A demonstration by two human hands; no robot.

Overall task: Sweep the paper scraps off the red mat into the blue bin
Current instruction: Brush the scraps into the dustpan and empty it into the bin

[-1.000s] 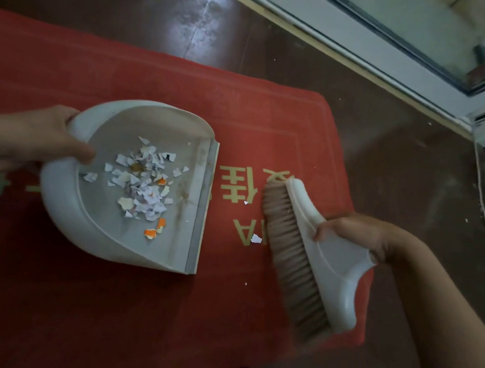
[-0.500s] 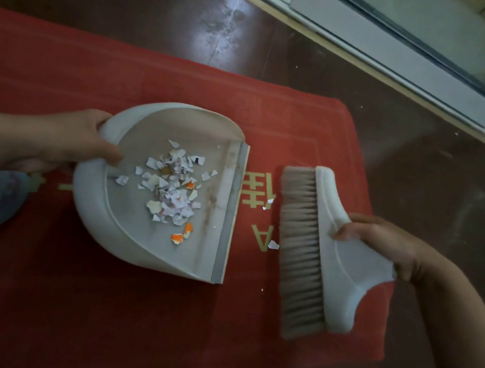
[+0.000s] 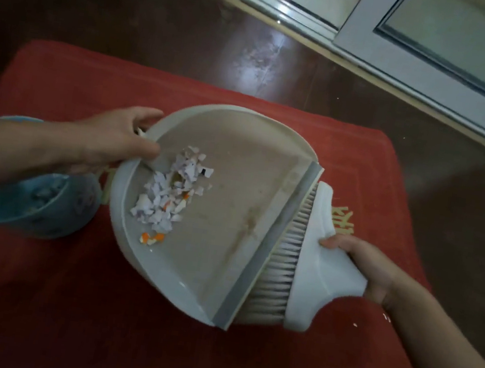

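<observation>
One white dustpan lies on the red mat, its grey lip toward the one brush. The brush's bristles press against that lip along nearly its whole length. Inside the dustpan, near its rounded back wall, the paper scraps sit in a single loose heap, mostly white with a few orange bits at the near edge of the pile.

The left hand grips the dustpan's back rim, thumb inside the pan and fingers curled behind it. The right hand holds the brush's white handle, fingers wrapped round it.

One blue bin stands just beside the dustpan's back, under the left forearm (its contents are blurred, possibly more scraps). Beyond the brush from the dustpan, two tiny white specks lie on the mat.
</observation>
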